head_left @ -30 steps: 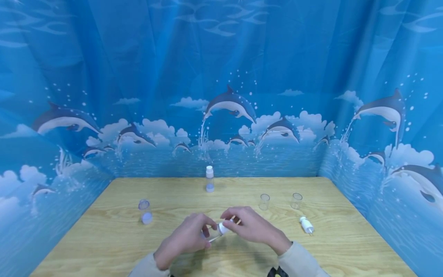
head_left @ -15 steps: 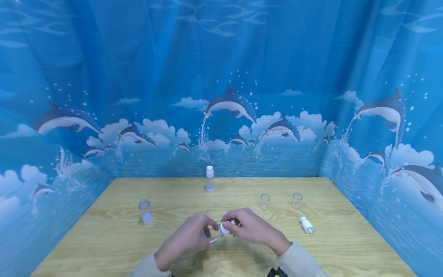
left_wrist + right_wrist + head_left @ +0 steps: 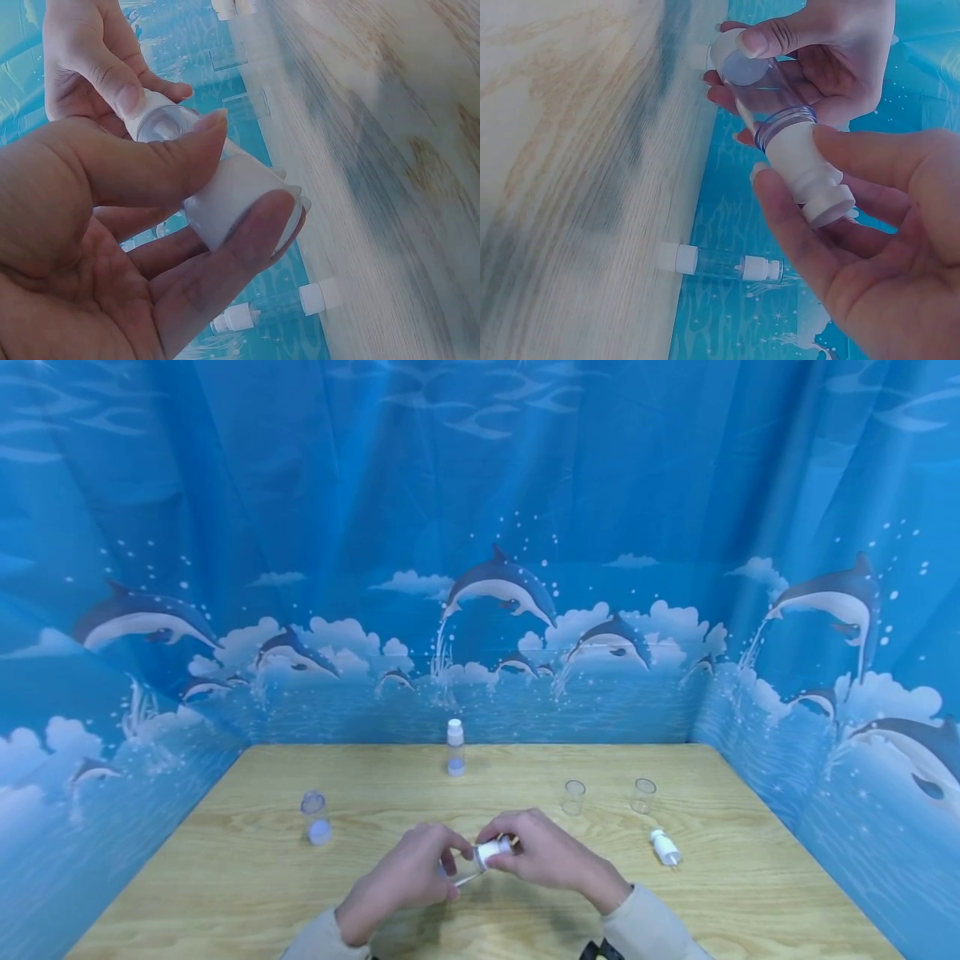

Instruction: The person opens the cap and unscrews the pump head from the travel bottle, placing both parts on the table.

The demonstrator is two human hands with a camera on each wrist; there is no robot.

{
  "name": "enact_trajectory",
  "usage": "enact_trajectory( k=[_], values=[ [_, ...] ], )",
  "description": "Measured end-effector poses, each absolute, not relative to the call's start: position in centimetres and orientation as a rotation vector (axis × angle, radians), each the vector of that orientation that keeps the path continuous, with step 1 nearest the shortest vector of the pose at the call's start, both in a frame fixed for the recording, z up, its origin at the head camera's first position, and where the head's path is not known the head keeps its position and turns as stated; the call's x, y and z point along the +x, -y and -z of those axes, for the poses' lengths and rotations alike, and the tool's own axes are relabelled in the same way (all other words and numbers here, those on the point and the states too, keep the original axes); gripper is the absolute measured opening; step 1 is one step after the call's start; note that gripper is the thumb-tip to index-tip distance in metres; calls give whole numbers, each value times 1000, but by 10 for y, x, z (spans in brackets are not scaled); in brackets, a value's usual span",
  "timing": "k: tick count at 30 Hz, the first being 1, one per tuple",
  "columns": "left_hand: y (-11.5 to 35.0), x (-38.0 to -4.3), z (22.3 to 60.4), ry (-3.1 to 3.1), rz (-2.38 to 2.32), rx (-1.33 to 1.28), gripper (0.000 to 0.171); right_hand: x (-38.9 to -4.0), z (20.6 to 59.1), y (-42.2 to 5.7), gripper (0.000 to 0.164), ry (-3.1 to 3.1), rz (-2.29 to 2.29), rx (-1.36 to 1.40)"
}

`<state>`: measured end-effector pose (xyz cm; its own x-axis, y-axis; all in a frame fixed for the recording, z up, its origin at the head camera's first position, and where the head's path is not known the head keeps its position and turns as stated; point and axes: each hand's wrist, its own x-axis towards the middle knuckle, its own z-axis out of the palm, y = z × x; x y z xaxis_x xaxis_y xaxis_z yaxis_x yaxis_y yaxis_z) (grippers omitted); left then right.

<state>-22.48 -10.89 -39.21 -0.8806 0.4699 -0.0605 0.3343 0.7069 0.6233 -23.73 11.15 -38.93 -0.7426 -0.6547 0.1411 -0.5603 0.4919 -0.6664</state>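
Near the front of the table, my left hand grips a small clear bottle by its white base, thumb on one side and fingers on the other. My right hand holds a white pump top between thumb and fingertips. This top sits in line with the bottle, right at its threaded neck. The bottle lies tilted, its neck toward the right hand. From the left wrist camera, the white base shows between my left thumb and fingers.
A capped bottle stands upright at the back. At left is a topless clear bottle. Two clear caps, a nearer-middle cap and a farther-right cap, stand right of the hands. Beside them lies another white pump top.
My right thumb and fingers have shifted around the white pump top, leaving more of it visible. The left hand keeps its grip on the bottle with almost no movement.
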Motion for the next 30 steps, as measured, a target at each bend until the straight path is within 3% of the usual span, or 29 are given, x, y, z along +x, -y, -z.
enact_trajectory(
  k=[14,30],
  values=[
    [108,-227,392,-2699,-902,595,42,-237,389,-113,32,-2615,1100,-1028],
    [108,-229,392,-2663,-935,584,40,-236,390,-112,24,-2558,1146,-941]
  ],
)
